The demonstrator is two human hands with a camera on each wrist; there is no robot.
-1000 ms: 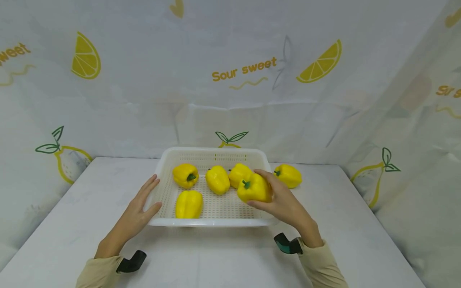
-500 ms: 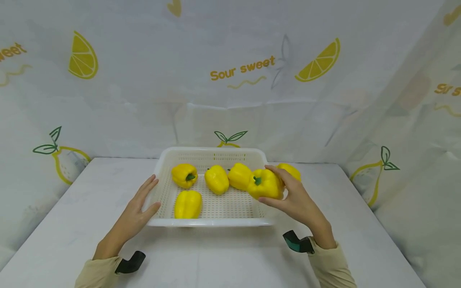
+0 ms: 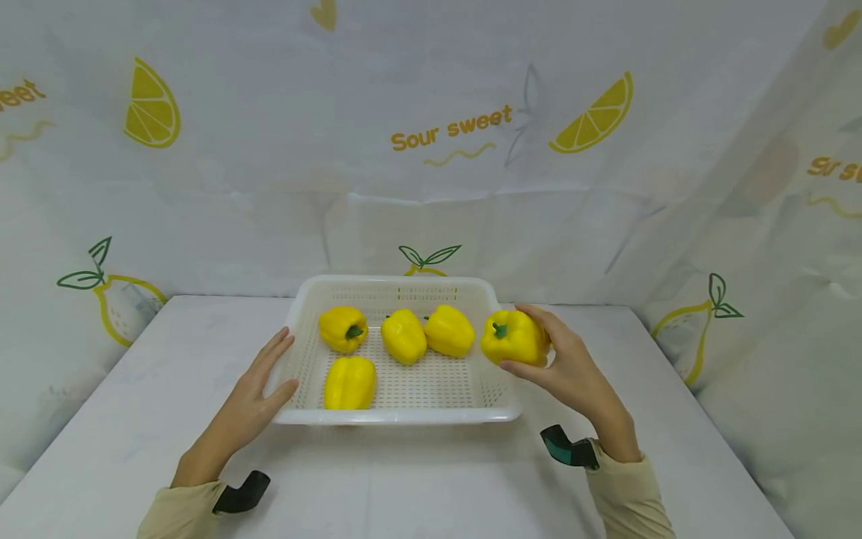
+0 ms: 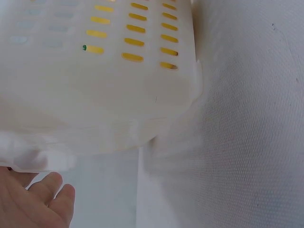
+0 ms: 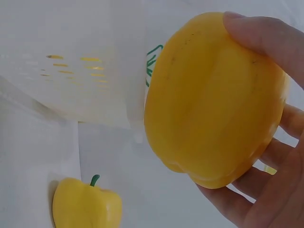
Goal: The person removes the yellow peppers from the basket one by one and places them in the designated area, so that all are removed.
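My right hand (image 3: 575,367) holds a yellow bell pepper (image 3: 513,337) with a green stem, thumb and fingers on opposite sides of it. The held pepper is raised at the right rim of a white perforated plastic basket (image 3: 397,416). In the right wrist view, another yellow bell pepper (image 5: 88,204) lies on the table below; the head view hides it behind the held one. Inside the basket lie several more peppers, including a front-left one (image 3: 350,382). With fingers extended, my left hand (image 3: 249,397) rests against the basket's left rim, its fingertips near that rim in the left wrist view.
A white-covered table (image 3: 431,479) carries the basket. Behind it hangs a white curtain (image 3: 283,224) printed with lemons and lettering. More curtain runs along the right side. A black wrist mount (image 3: 569,448) sits on the right forearm, and another (image 3: 242,492) on the left.
My right hand has carried the bell pepper rightward from over the basket's inside to its right rim, covering the table pepper in the head view. My left hand stays put.
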